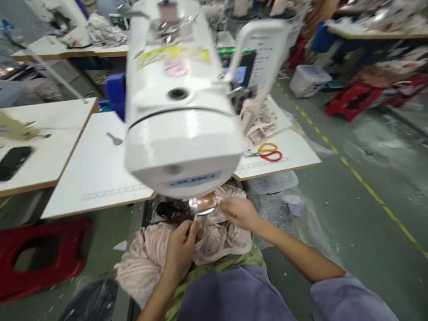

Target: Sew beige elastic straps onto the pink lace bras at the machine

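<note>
Below the head of a white sewing machine [187, 142], my left hand [182, 245] has its thumb and fingers pressed together at the left edge of a beige lace garment [214, 240]. My right hand [240, 214] is closed at the garment's upper right, its fingers bent over the fabric. The garment lies over my lap on a green cloth [230, 263]. A bundle of beige strips [149, 256] hangs left of my left hand. Between the hands, just under the machine head, shows a shiny metal part [203, 206].
Scissors with yellow and red handles [270, 152] and beige fabric pieces [259, 120] lie on the table's right side. A small grey tool [114, 139] is on the left side. A red stool [43, 254] stands at lower left, a phone [15, 162] on the neighbouring table.
</note>
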Demonstrator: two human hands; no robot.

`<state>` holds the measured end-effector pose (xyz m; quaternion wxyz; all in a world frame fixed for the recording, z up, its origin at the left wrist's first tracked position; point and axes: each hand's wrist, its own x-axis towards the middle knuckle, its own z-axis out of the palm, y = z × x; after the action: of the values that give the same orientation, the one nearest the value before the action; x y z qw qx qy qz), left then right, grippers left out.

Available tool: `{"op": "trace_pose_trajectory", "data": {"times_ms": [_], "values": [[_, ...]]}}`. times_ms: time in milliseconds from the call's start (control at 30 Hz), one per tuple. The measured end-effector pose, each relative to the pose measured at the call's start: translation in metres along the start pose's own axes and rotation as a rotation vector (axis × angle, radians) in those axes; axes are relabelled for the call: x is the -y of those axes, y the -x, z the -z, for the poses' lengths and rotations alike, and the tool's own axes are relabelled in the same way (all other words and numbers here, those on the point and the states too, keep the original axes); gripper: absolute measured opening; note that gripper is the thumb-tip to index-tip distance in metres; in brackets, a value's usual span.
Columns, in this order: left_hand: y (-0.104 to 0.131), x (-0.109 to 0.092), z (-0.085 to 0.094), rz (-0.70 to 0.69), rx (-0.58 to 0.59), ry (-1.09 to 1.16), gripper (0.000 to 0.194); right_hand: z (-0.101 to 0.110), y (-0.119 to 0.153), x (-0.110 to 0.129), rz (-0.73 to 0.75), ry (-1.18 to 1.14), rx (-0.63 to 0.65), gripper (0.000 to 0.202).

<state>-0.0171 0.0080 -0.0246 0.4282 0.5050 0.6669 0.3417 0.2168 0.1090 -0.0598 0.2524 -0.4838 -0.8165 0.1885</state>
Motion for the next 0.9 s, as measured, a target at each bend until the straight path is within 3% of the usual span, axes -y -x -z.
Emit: {"op": "trace_pose_trajectory", "data": {"times_ms": [100, 167, 233, 333, 400, 500, 567, 667, 767, 900], "values": [[-0.002, 0.008, 0.003, -0.027, 0.059, -0.169, 0.044, 0.066, -0.043, -0.061, -0.162, 0.236, -0.043, 0.027], [-0.001, 0.008, 0.002, -0.033, 0.121, -0.176, 0.045, 0.107, -0.071, -0.091, -0.221, 0.340, 0.007, 0.034], [-0.001, 0.001, 0.000, -0.023, 0.171, -0.112, 0.045, 0.135, -0.088, -0.107, -0.216, 0.394, 0.113, 0.037], [0.000, -0.014, 0.002, 0.024, 0.214, 0.015, 0.042, 0.151, -0.087, -0.107, -0.162, 0.433, 0.256, 0.031], [0.001, -0.024, 0.007, 0.072, 0.216, 0.100, 0.042, 0.148, -0.066, -0.095, -0.128, 0.449, 0.292, 0.032], [0.001, -0.033, 0.014, 0.166, 0.205, 0.281, 0.043, 0.133, -0.015, -0.062, -0.135, 0.398, 0.181, 0.037], [0.001, -0.036, 0.017, 0.236, 0.203, 0.445, 0.045, 0.118, 0.022, -0.030, -0.127, 0.246, 0.177, 0.035], [0.001, -0.037, 0.016, 0.288, 0.201, 0.603, 0.047, 0.090, 0.062, 0.023, 0.019, 0.071, 0.226, 0.030], [0.002, -0.037, 0.014, 0.278, 0.205, 0.619, 0.044, 0.061, 0.071, 0.061, 0.105, 0.017, 0.185, 0.029], [0.005, -0.037, 0.013, 0.231, 0.238, 0.529, 0.035, 0.034, 0.060, 0.074, 0.140, -0.008, 0.144, 0.029]]}}
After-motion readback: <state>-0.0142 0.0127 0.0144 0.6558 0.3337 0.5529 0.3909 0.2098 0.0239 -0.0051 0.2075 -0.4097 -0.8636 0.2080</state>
